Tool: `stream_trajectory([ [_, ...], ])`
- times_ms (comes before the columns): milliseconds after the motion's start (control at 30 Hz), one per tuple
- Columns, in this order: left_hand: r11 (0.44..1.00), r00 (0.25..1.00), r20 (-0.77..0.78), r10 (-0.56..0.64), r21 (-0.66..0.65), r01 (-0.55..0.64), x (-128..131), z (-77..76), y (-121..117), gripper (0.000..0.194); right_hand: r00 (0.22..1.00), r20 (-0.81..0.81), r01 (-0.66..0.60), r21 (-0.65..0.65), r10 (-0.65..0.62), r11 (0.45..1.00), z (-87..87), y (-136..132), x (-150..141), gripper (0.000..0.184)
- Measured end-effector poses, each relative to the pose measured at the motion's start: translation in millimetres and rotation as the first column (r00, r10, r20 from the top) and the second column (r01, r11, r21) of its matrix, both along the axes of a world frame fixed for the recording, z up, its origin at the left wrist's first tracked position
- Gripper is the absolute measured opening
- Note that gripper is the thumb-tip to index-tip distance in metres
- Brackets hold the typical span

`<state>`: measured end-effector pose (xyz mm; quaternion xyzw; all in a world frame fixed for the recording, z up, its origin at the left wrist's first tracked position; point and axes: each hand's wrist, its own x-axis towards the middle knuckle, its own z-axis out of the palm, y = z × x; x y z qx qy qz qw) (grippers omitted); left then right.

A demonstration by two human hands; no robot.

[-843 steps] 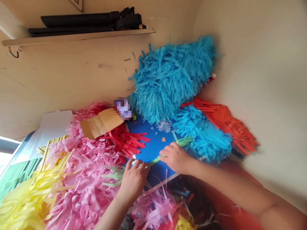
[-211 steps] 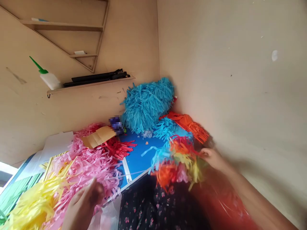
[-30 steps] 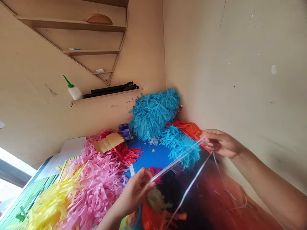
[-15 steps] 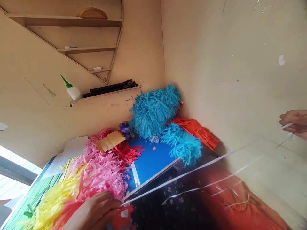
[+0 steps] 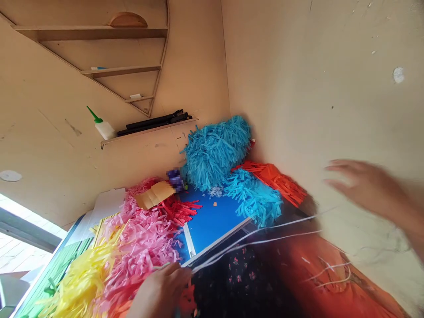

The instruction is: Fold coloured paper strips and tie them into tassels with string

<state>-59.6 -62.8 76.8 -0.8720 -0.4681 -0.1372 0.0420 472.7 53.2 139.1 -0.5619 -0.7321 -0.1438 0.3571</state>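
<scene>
Two thin white strings (image 5: 238, 245) trail from your left hand (image 5: 164, 287), clasped around them, apparently as anchor; your blurred right hand (image 5: 367, 185) is spread wide.

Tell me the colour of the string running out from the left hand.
The string is white; the head view shows it best.

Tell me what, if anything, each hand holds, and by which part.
The left hand seems closed on the white strings, beside the red paper; the part is hidden. The open right hand shows nothing held.
</scene>
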Motion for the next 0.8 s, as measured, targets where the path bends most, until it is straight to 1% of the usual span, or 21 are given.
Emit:
stream_trajectory([
  [33,0.999,1.000,-0.027,0.014,-0.047,-0.015,21,2.6,3,0.035,0.984,-0.050,-0.176,-0.065,0.173,0.982,-7.0,-10,-40,0.048],
  [67,0.997,0.999,-0.044,0.030,-0.071,-0.033,40,5.1,7,0.033,0.937,-0.125,-0.343,-0.141,0.327,0.929,-13.7,-21,-80,0.047],
  [100,0.997,0.998,-0.056,0.033,-0.069,-0.037,57,6.9,11,0.031,0.862,-0.175,-0.505,-0.233,0.475,0.831,-19.4,-31,-119,0.049],
  [133,0.999,0.998,-0.066,0.006,-0.036,-0.008,71,7.5,16,0.028,0.781,-0.220,-0.624,-0.335,0.585,0.706,-24.1,-41,-155,0.052],
  [167,1.000,0.997,-0.073,-0.022,0.014,0.023,81,6.8,20,0.024,0.709,-0.283,-0.697,-0.422,0.646,0.580,-27.7,-48,-184,0.057],
  [200,0.996,0.996,-0.068,-0.052,0.068,0.057,88,4.4,25,0.020,0.654,-0.356,-0.741,-0.479,0.667,0.471,-30.6,-52,-208,0.059],
  [233,0.989,0.996,-0.055,-0.077,0.123,0.083,92,0.8,29,0.017,0.606,-0.422,-0.771,-0.521,0.674,0.366,-33.3,-53,-225,0.049],
  [267,0.980,0.995,-0.027,-0.094,0.175,0.098,93,-3.9,32,0.018,0.566,-0.479,-0.790,-0.548,0.671,0.276,-36.1,-52,-236,0.039],
  [300,0.970,0.994,0.016,-0.108,0.222,0.102,92,-9.1,34,0.022,0.543,-0.517,-0.799,-0.561,0.662,0.217,-39.0,-48,-243,0.027],
  [333,0.962,0.991,0.072,-0.114,0.259,0.091,90,-14.3,36,0.027,0.542,-0.532,-0.798,-0.569,0.651,0.199,-41.9,-43,-245,0.017],
  [367,0.962,0.985,0.135,-0.107,0.266,0.068,87,-18.7,36,0.031,0.557,-0.528,-0.789,-0.577,0.641,0.210,-44.5,-38,-246,0.012],
  [400,0.972,0.976,0.197,-0.087,0.231,0.040,84,-21.9,35,0.031,0.578,-0.519,-0.779,-0.580,0.630,0.237,-46.5,-33,-245,0.013],
  [433,0.988,0.965,0.259,-0.044,0.154,0.004,81,-23.6,34,0.027,0.595,-0.511,-0.772,-0.578,0.620,0.264,-47.5,-29,-244,0.017],
  [467,0.998,0.948,0.318,0.021,0.052,-0.040,79,-23.7,33,0.018,0.600,-0.512,-0.772,-0.572,0.615,0.277,-47.6,-27,-242,0.021],
  [500,0.995,0.926,0.366,0.095,-0.063,-0.078,78,-22.4,31,0.008,0.587,-0.529,-0.785,-0.559,0.613,0.269,-46.8,-25,-242,0.025],
  [567,0.964,0.871,0.445,0.207,-0.243,-0.106,77,-17.5,30,0.021,0.537,-0.590,-0.828,-0.505,0.603,0.244,-44.2,-25,-243,0.028],
  [600,0.950,0.844,0.480,0.239,-0.297,-0.100,77,-15.0,31,0.025,0.523,-0.617,-0.844,-0.471,0.588,0.257,-43.2,-25,-245,0.029],
  [633,0.938,0.820,0.510,0.258,-0.335,-0.086,77,-13.1,32,0.025,0.518,-0.639,-0.853,-0.437,0.568,0.287,-42.9,-25,-246,0.029],
  [700,0.923,0.785,0.553,0.281,-0.380,-0.063,77,-11.3,36,0.017,0.527,-0.675,-0.848,-0.376,0.515,0.374,-45.5,-25,-249,0.028],
  [767,0.918,0.747,0.591,0.305,-0.391,-0.066,77,-11.7,40,0.013,0.545,-0.703,-0.821,-0.336,0.458,0.462,-51.8,-24,-251,0.027],
  [800,0.919,0.727,0.610,0.315,-0.389,-0.072,77,-11.9,42,0.014,0.553,-0.712,-0.807,-0.327,0.433,0.493,-56.0,-23,-252,0.025],
])
